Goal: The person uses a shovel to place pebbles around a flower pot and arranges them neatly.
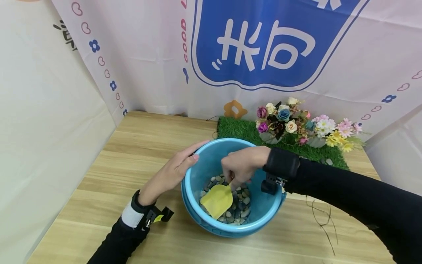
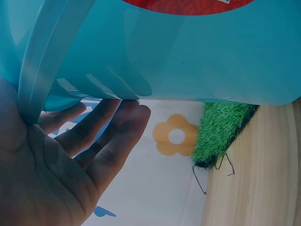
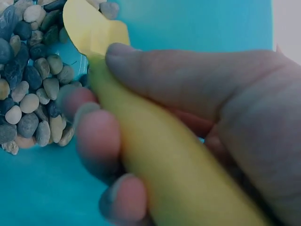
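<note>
A blue bucket [image 1: 194, 200] stands on the wooden table, with grey, black and whitish pebbles [image 1: 242, 209] over its bottom. My right hand [image 1: 242, 165] reaches down inside it and grips the yellow handle of a small shovel [image 1: 217, 201]. Fingers and thumb wrap that handle [image 3: 155, 146] in the right wrist view. The shovel's blade lies over the pebbles, tilted toward the left wall. At the bucket's left rim, my left hand [image 1: 171, 170] holds on, thumb at the lip and fingers [image 2: 117, 146] along the outside wall.
Behind the bucket lies a green artificial grass mat [image 1: 235, 126] bearing a pot of mixed roses [image 1: 280, 119] and a pot of daisies [image 1: 333, 130]. Thin dark strands [image 1: 324, 223] lie on the table [image 1: 122, 157] at right. A printed cloth [image 1: 148, 55] hangs behind.
</note>
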Demonstrator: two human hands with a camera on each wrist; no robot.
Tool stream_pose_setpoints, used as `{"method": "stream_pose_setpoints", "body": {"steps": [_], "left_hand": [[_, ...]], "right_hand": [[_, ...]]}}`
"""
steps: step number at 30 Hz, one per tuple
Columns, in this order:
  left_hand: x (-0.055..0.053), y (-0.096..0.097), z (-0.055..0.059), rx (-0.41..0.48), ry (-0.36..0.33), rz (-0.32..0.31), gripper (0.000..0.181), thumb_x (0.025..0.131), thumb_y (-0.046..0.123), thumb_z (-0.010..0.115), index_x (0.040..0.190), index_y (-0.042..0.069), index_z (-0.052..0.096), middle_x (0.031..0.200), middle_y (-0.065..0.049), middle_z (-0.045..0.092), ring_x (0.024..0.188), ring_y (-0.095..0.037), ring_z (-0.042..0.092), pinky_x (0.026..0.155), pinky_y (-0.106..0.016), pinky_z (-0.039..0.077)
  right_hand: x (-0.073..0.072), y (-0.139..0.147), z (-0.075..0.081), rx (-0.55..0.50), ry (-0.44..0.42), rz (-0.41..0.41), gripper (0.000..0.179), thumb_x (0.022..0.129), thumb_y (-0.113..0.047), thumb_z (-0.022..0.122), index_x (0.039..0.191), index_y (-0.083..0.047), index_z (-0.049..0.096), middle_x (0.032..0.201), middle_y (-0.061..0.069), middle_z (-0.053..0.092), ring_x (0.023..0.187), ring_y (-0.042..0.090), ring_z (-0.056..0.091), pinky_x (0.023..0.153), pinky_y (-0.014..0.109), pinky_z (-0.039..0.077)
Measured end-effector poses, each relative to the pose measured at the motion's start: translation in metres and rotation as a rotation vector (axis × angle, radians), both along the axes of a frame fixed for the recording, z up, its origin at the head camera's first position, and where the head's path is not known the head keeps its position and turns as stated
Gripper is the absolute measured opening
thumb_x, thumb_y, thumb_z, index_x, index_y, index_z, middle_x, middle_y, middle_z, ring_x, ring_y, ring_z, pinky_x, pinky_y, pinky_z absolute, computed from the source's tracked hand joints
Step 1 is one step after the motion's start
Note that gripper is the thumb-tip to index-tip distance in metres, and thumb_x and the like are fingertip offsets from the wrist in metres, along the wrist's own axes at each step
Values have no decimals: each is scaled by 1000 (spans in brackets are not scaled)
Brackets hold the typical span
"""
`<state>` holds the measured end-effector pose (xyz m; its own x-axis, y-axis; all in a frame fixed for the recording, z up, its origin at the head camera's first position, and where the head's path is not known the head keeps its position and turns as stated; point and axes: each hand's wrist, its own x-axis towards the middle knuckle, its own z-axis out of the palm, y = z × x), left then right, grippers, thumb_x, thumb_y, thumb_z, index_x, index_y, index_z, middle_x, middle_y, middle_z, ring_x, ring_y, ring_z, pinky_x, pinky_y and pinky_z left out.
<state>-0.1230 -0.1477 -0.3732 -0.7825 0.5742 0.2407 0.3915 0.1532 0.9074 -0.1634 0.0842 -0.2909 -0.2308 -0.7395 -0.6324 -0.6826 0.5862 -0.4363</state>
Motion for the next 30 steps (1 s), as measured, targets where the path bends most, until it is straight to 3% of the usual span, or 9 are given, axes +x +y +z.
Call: {"method": "stream_pose_setpoints", "body": {"steps": [5,16,25,30], "left_hand": [[0,0,-1,3,-11,2,51,111,24,33,160,10,32,154,-13,43,109,-36,67,72,-38,63],[0,0,-1,7,-3,3,51,111,25,33,160,9,33,154,-13,44,112,-35,66,73,-38,62],[0,0,-1,10,-13,4,51,111,25,33,160,12,33,154,-12,43,111,-35,66,73,-38,62],[1,0,0,13,-19,7,50,111,25,34,160,14,34,154,-12,43,111,-35,66,73,-38,62]], "right_hand": [[-2,0,-1,-45,5,68,44,100,-19,69,57,-17,56,51,-9,44,46,6,38,49,21,27],[-4,8,7,-115,-20,112,43,101,-14,67,60,-16,53,56,-9,43,50,5,40,53,21,29],[-9,16,13,-154,28,157,22,101,-14,66,81,-19,75,73,-9,59,63,7,45,61,22,38],[-9,20,19,-169,25,165,28,102,-13,65,74,-18,68,68,-11,50,62,6,40,61,24,35]]}}
